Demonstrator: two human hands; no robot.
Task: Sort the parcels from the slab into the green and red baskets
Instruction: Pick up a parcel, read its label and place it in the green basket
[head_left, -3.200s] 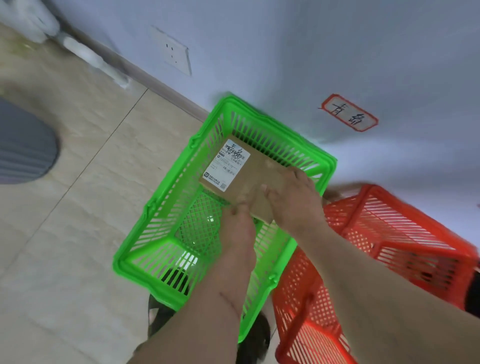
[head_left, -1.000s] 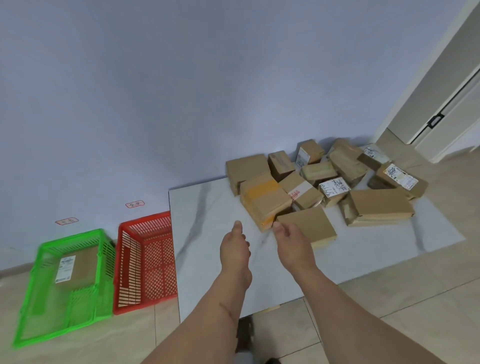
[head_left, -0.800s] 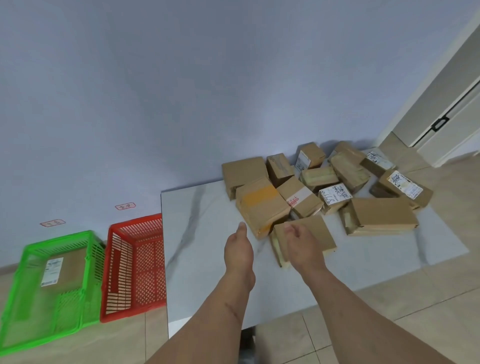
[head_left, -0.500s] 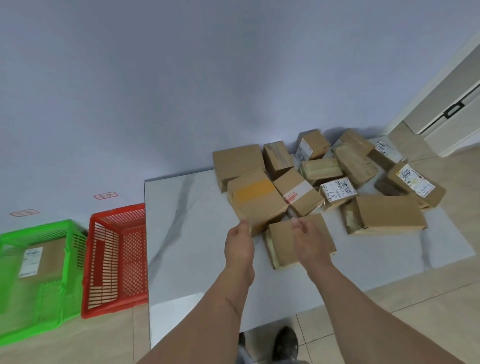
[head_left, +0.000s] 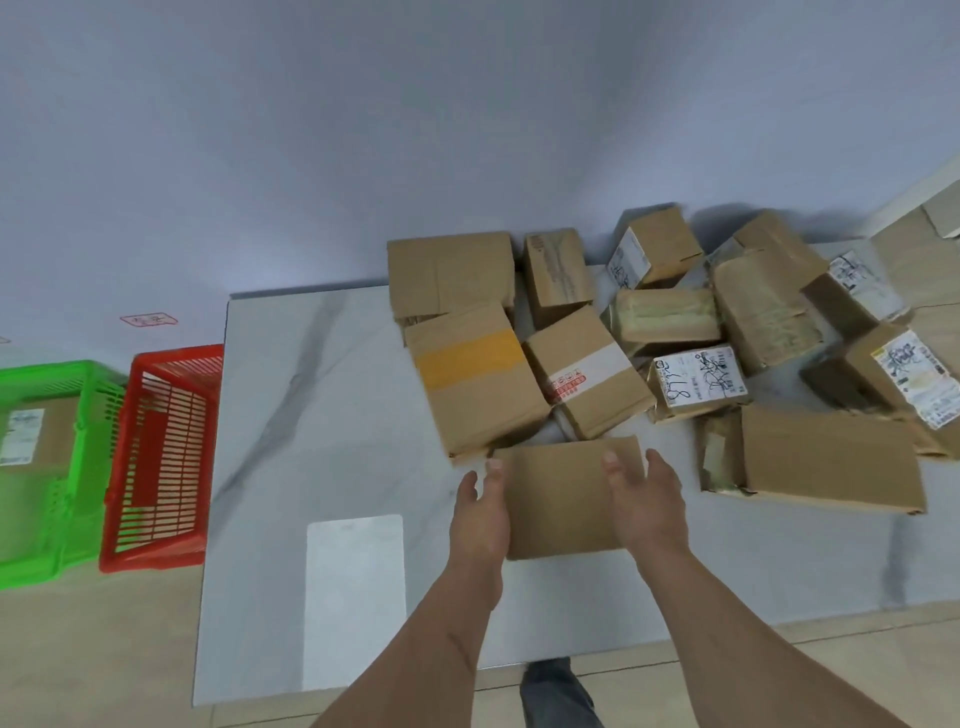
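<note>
A plain flat brown parcel (head_left: 558, 493) lies near the front of the grey marble slab (head_left: 322, 415). My left hand (head_left: 480, 512) presses against its left edge. My right hand (head_left: 647, 499) lies over its right side, so the parcel is clasped between both hands. Behind it is a pile of several brown parcels, among them one with yellow tape (head_left: 472, 379) and one with a white strip printed in red (head_left: 587, 374). At the far left, on the floor, stand the green basket (head_left: 57, 551), holding one labelled parcel (head_left: 31, 436), and the red basket (head_left: 156, 558).
A large flat parcel (head_left: 826, 457) lies just right of my right hand. The wall runs along the back of the slab and carries a small red label (head_left: 148, 319) above the red basket. My foot (head_left: 556, 691) shows at the slab's front edge. A door frame stands at the far right.
I turned from the green basket, where I had put a labelled parcel, to the slab. Both hands reached forward and closed around the flat brown parcel, which now sits squarer to me.
</note>
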